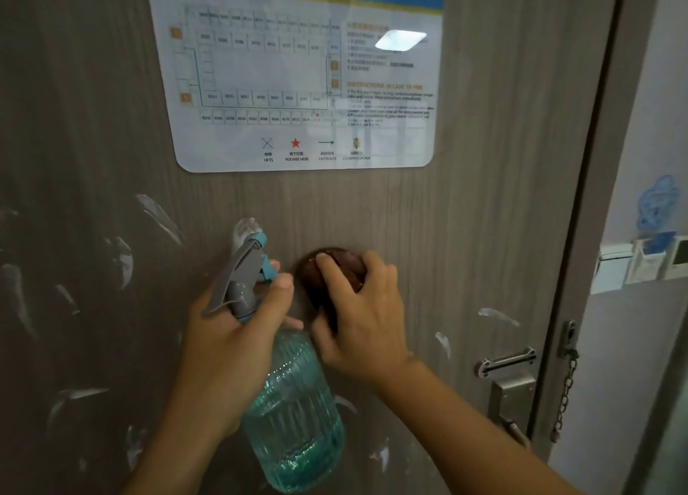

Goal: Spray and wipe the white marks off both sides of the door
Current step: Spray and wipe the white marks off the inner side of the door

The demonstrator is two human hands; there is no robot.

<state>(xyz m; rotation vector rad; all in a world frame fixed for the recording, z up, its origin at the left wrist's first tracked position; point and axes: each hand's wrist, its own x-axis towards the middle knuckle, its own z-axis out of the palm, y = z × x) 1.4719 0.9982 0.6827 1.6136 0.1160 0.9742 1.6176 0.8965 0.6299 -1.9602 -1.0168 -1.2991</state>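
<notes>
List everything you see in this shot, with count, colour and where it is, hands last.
door: one, grey-brown, fills the view
white marks: many, white, mostly left and lower door
evacuation plan: one, white and blue, upper door
spray bottle: one, teal with grey trigger, centre
cloth: one, dark brown, pressed on door
latch and chain: one, silver, right edge
left hand: grips bottle
right hand: presses cloth

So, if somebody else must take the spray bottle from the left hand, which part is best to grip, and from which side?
Probably the wide ribbed body of the spray bottle, approached from below or from its right side. The left hand already fills the narrow neck under the grey trigger, and the right hand with its brown cloth sits just beside the top. The body hangs free, and the ribs should help grip.
</notes>
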